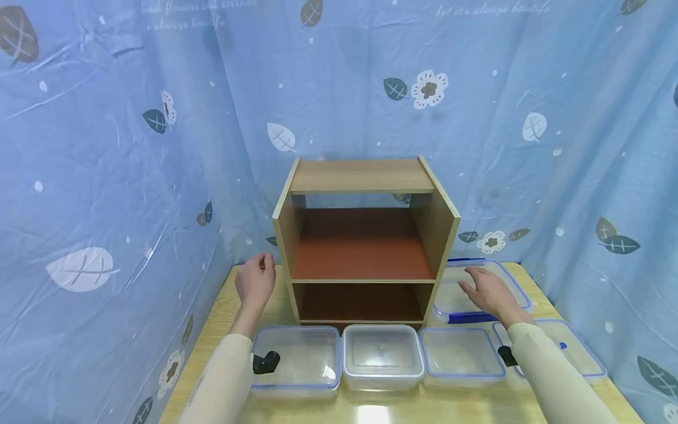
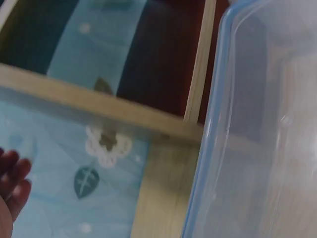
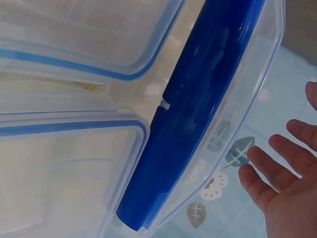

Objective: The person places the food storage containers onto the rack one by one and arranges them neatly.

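A wooden shelf unit (image 1: 365, 235) with two open bays stands in the middle of the table. My left hand (image 1: 258, 278) hovers beside its left wall with fingers loosely curled, holding nothing; the left wrist view shows only its fingertips (image 2: 12, 178). My right hand (image 1: 483, 290) is spread flat over a large clear lidded box (image 1: 450, 297) with blue clasps (image 3: 198, 114), to the right of the shelf. In the right wrist view its fingers (image 3: 277, 178) are straight, next to the box's edge. Whether they touch the lid is unclear.
Three clear plastic boxes sit in a row along the table's front: left (image 1: 296, 359), middle (image 1: 381, 356), right (image 1: 461, 353). Another lidded box (image 1: 577, 350) lies at the far right. Blue leaf-print curtains (image 1: 132, 176) close in the wooden table (image 1: 222, 312) on all sides.
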`<act>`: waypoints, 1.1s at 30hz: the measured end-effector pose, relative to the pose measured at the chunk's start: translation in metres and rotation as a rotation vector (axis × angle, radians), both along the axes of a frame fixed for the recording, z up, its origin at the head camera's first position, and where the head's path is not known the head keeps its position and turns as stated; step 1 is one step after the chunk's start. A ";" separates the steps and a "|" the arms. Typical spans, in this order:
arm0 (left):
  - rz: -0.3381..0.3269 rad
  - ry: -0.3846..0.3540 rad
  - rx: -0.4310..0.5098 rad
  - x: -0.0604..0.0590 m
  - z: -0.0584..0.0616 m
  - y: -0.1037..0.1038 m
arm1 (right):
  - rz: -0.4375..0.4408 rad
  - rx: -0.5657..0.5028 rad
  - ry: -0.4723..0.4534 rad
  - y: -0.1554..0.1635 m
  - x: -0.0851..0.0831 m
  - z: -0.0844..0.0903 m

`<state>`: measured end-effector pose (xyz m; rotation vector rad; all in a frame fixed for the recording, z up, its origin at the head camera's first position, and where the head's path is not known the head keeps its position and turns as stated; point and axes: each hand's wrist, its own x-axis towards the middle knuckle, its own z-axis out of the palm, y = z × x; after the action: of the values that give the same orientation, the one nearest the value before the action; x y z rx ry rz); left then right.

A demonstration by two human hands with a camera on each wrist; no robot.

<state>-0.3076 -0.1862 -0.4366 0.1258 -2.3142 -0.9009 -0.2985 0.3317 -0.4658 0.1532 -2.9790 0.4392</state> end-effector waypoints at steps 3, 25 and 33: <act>0.004 0.047 0.172 0.007 0.000 0.008 | -0.011 -0.007 0.015 0.004 -0.001 0.001; -0.169 0.334 0.254 0.037 -0.008 0.049 | -0.034 -0.016 0.042 0.029 0.019 -0.007; -0.263 0.272 0.250 0.042 -0.015 0.046 | -0.035 -0.051 0.053 0.033 0.020 -0.009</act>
<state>-0.2656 -0.1400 -0.4515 -0.1904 -1.9879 -1.2553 -0.2785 0.3643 -0.4749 0.1058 -2.9106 0.4980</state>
